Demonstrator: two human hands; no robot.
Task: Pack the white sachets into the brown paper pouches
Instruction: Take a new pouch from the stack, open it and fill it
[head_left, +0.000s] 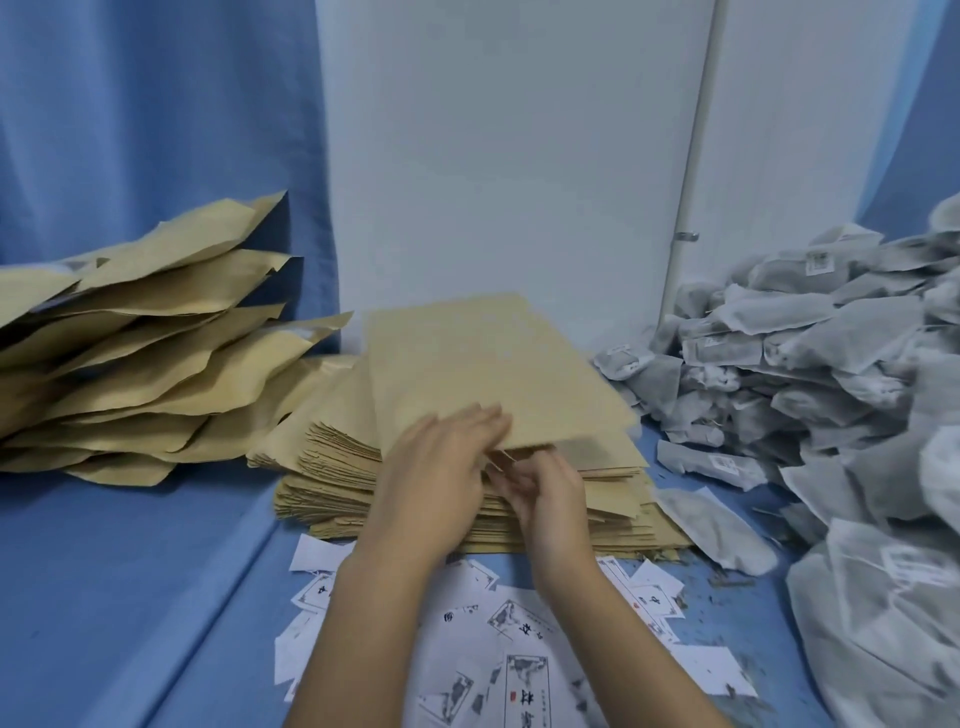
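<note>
One flat brown paper pouch (493, 374) is lifted at a tilt above the stack of empty pouches (343, 483), and it is blurred by motion. My left hand (441, 467) holds its near edge, fingers lying on top. My right hand (545, 488) is just below that edge, its curled fingers pinching the pouch's lip. White sachets (831, 384) lie in a big heap at the right, apart from both hands. No sachet is in either hand.
Bulging brown pouches (135, 364) are piled at the left on the blue cloth. Printed white paper labels (498, 629) are scattered under my forearms. A loose sachet (717, 525) lies beside the stack. A white wall panel (509, 156) stands behind.
</note>
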